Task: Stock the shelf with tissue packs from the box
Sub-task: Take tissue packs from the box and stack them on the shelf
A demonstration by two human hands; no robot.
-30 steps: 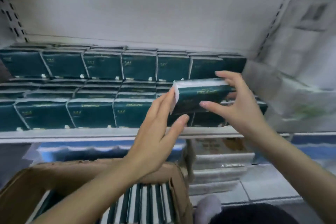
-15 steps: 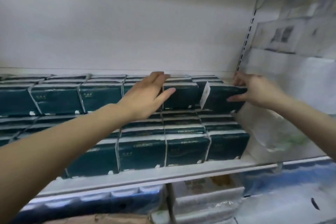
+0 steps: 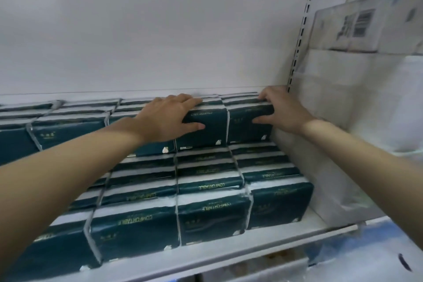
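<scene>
My right grip (image 3: 282, 110) is clasped on the end pack (image 3: 248, 126), the last dark green tissue pack at the right of the top tier, centre right of the frame. My fingers curl over its top rear edge and my thumb lies across its front face. This pack stands on the layer beneath it and touches the neighbour pack (image 3: 203, 131) on its left.

My left grip (image 3: 167, 119) is released and lies flat on that neighbour pack, fingers straight over the top and thumb stretched along the front.

Lower in the frame, more tissue packs (image 3: 212, 220) step down in rows toward the front lip of the shelf (image 3: 318, 224), set tight side by side. A white back panel (image 3: 160, 29) fills the upper half. At the upper right runs a slotted upright (image 3: 302, 29), and past it sit white plastic-wrapped bundles (image 3: 338, 121), just beside the end pack.
</scene>
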